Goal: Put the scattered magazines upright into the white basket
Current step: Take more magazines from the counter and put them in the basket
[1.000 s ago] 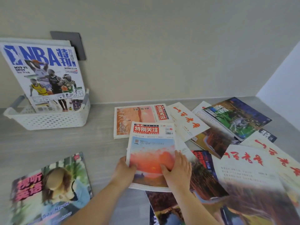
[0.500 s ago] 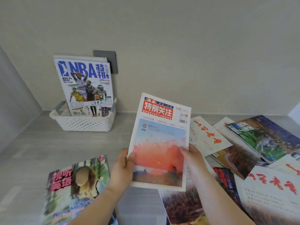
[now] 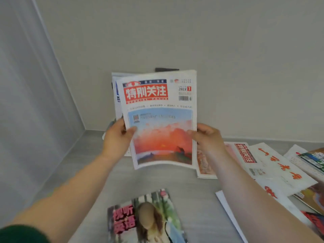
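I hold a magazine with a red title block and a sunset cover [image 3: 159, 123] upright in front of me. My left hand [image 3: 117, 137] grips its left edge and my right hand [image 3: 207, 137] grips its right edge. It covers almost all of the white basket; only a sliver of the basket [image 3: 108, 128] shows by my left hand. Behind the held magazine, the blue-and-white edge of a basketball magazine [image 3: 117, 92] stands upright in the basket. Several other magazines lie flat on the grey surface [image 3: 192, 199].
A magazine with a person on its cover [image 3: 145, 218] lies flat near me. Overlapping magazines [image 3: 280, 169] spread over the right side. A wall meets the surface behind the basket, with a dark plate [image 3: 166, 69] on it. A pale side wall [image 3: 26, 102] closes the left.
Both hands lifted the sunset magazine off the pile and carried it left and away from me, so that it now stands upright in front of the basket. My view swung left.
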`<state>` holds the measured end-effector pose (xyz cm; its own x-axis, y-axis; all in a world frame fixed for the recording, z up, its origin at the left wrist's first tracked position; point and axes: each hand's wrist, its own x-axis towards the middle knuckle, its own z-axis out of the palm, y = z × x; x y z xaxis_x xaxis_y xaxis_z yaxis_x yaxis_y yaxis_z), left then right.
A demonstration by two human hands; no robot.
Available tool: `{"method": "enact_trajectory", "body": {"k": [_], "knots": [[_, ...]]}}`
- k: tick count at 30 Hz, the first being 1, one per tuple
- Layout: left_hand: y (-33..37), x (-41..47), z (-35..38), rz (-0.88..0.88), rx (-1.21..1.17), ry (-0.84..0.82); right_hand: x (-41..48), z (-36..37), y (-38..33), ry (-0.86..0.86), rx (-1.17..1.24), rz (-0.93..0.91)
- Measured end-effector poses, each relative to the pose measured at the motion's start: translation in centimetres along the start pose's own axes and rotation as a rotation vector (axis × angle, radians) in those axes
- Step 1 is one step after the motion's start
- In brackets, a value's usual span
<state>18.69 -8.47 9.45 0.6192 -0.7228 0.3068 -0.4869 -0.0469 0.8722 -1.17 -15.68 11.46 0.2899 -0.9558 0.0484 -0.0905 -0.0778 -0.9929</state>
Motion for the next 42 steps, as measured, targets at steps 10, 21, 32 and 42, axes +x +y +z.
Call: {"method": "enact_trajectory", "body": {"k": [10,21,32,42], "knots": [[-4.4,12.8,-3.2,-0.07,-0.093,-0.008,9.2,9.7,-0.8,0.115,-0.132,-0.031],[-12.0,14.5,-1.4,-0.164,0.081,-0.073,13.5,13.6,6.8,0.136,-0.213,0.248],[-13.7,16.7,0.7,-0.236,0.138,0.07,15.4,15.0,8.1,0.173,-0.302,0.095],[-12.0,7.6,-2.9,-0.135,0.05,0.057,7.2,12.7,6.9,0.087,-0.677,-0.167]]}}
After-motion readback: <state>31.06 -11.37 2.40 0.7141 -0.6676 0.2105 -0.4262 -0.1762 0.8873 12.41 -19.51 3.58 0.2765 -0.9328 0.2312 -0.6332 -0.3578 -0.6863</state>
